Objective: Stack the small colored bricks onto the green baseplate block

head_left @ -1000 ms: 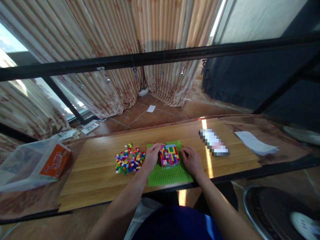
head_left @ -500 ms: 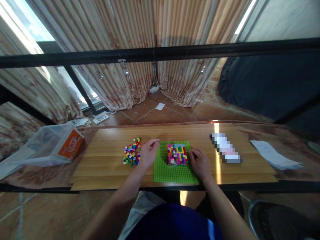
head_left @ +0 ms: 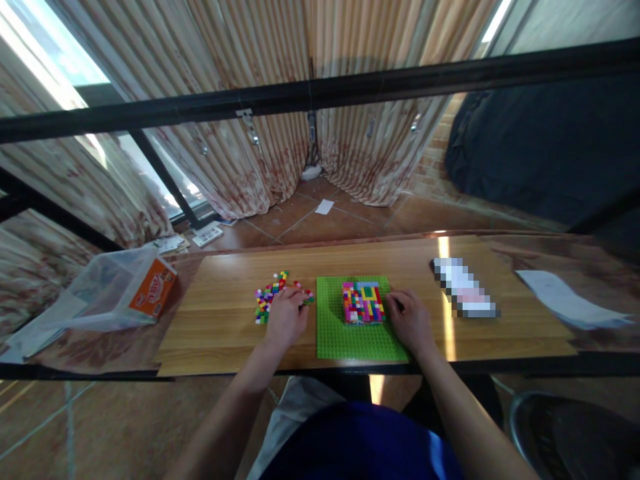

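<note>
A square block of multicoloured toy bricks (head_left: pixel 363 305) stands on a green studded baseplate (head_left: pixel 335 340). My right hand (head_left: pixel 411 321) rests at the baseplate's right edge, its fingers curled close beside the block. Whether anything is between those fingers is hidden. On the left, my left hand (head_left: pixel 286 320) is lowered over a loose pile of small bricks (head_left: pixel 264 300) and covers part of it. Its thumb and fingers are drawn together near a few green and red bricks; what they hold, if anything, is too small to make out.
The wooden table (head_left: pixel 215 293) carries a blurred-out flat object (head_left: pixel 465 288) at right. Beyond it lie white papers (head_left: pixel 570 300). A clear plastic bin with an orange label (head_left: pixel 153 288) sits off the left end. A black bar (head_left: pixel 280 100) crosses in front of the curtains.
My left hand has moved left and down, from the baseplate's left edge onto the loose bricks. My right hand stays beside the block. The whole view has shifted slightly.
</note>
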### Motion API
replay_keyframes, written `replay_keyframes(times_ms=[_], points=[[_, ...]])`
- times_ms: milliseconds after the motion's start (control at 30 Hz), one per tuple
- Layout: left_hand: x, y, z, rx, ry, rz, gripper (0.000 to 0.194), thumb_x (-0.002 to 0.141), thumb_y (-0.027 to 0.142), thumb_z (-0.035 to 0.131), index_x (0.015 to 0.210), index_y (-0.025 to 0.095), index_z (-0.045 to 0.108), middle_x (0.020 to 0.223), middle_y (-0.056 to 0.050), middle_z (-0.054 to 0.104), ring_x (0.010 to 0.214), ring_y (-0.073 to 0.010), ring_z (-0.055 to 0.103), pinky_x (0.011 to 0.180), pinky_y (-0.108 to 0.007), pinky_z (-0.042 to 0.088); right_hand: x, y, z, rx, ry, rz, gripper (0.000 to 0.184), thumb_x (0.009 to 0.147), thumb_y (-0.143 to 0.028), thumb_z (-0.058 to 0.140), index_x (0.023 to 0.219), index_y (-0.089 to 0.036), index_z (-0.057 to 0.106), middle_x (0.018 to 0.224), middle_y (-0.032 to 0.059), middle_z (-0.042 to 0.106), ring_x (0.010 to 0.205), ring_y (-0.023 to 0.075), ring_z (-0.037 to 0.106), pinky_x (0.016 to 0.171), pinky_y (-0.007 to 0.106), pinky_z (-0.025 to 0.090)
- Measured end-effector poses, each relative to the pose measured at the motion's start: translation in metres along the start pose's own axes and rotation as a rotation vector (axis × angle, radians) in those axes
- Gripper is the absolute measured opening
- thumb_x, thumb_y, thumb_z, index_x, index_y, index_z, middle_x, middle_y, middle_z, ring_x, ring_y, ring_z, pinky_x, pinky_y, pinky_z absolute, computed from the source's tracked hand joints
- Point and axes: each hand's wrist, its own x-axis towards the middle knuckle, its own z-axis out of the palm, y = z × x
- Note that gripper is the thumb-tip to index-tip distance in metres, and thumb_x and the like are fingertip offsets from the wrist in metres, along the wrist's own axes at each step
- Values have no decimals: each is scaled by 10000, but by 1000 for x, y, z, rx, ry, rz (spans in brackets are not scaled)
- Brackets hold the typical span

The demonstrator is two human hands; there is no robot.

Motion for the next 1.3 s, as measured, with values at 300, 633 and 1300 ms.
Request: replay_keyframes(times_ms=[300, 633, 1300], points=[[2, 1, 3, 11, 37, -17, 151, 765, 76, 556, 801, 199, 635, 964, -77, 669, 966, -240, 594, 928, -422, 452, 0, 1, 0, 37, -15, 17, 246, 901, -315, 472, 781, -197, 651, 867, 77, 651, 809, 199, 581, 739, 330, 454], [7, 23, -8, -235, 42, -121, 66, 844, 181, 515, 857, 199, 578, 795, -26, 656, 746, -169, 616, 688, -275, 461, 1, 0, 2, 57, -20, 34, 246, 896, -309, 476, 766, -193, 650, 847, 74, 647, 802, 195, 578, 732, 325, 452], [1, 41, 2, -559, -93, -128, 131, 880, 281, 494, 903, 200, 594, 787, -16, 657, 692, -143, 600, 632, -243, 437, 1, -2, 1, 65, 1, 35, 255, 897, -323, 473, 767, -200, 655, 861, 78, 649, 812, 202, 583, 738, 338, 463]])
